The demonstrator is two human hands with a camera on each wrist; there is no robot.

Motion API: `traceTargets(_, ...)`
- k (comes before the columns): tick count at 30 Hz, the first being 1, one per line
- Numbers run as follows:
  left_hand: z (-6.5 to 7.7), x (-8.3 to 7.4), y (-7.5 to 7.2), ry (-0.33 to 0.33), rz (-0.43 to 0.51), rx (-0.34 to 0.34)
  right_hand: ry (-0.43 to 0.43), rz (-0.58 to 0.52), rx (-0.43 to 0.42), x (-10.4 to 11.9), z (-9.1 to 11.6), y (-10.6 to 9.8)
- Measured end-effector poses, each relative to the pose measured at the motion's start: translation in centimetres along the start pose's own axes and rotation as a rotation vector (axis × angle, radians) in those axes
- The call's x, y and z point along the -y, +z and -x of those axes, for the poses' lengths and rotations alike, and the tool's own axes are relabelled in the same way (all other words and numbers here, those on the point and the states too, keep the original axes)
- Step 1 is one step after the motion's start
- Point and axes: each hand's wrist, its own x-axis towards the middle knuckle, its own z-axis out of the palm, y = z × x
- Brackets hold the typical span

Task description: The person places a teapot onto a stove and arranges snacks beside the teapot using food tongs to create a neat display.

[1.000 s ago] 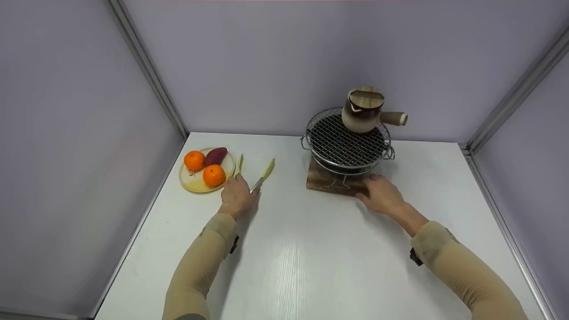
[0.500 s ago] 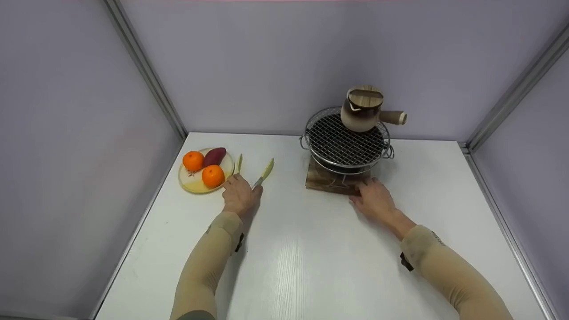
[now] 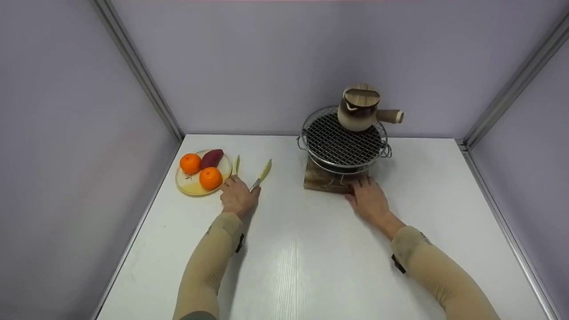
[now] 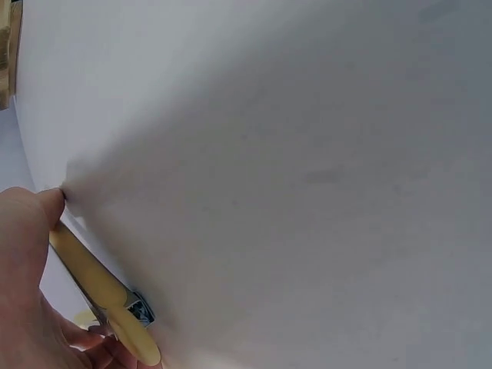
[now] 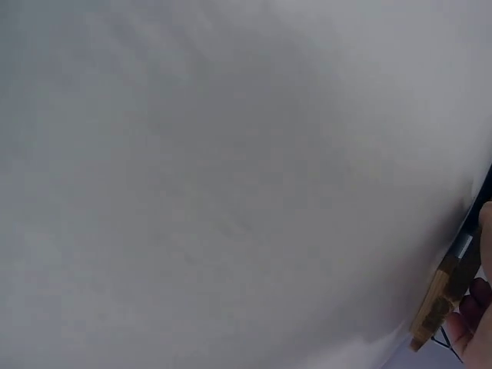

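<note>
My left hand (image 3: 238, 195) grips a pair of tongs (image 3: 262, 174) with pale yellow tips, held low over the white table beside the plate. The two tips stand apart and point away from me. Close up in the left wrist view, the yellow and metal tongs (image 4: 92, 277) lie between thumb and fingers. My right hand (image 3: 370, 200) is at the front right corner of the wooden base (image 3: 324, 180) under a round grill (image 3: 344, 142). Its fingers reach over that edge, and a dark strip (image 5: 469, 223) shows beside them; their hold is partly hidden.
A lidded brown teapot (image 3: 358, 113) with a side handle stands on the grill mesh. At the left, a round plate (image 3: 189, 189) carries two oranges (image 3: 210, 178) and a dark red sweet potato (image 3: 212, 158). Walls enclose the table's back and sides.
My right hand has slid left along the front of the wooden base. The left hand stays almost in place with the tongs. The view has shifted slightly.
</note>
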Motion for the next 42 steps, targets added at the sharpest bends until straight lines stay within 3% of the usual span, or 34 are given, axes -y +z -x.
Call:
traceTargets(5,0.0,-0.1,0.0,-0.005,-0.005,-0.005,-0.042,0.049,-0.062,-0.1,0.3,0.4)
traceTargets(12,-0.1,0.0,-0.1,0.027,-0.022,-0.024,-0.066,0.078,-0.080,-0.1,0.3,0.5)
traceTargets(23,-0.5,0.2,0.1,0.016,0.019,-0.015,-0.054,0.038,-0.093,0.1,0.3,0.4)
traceTargets(32,-0.4,-0.1,-0.7,-0.009,0.036,0.023,-0.046,0.013,-0.089,0.2,0.5,0.2)
traceTargets(42,-0.1,-0.5,-1.2,0.014,0.054,-0.009,-0.046,0.013,-0.109,0.1,0.4,0.5)
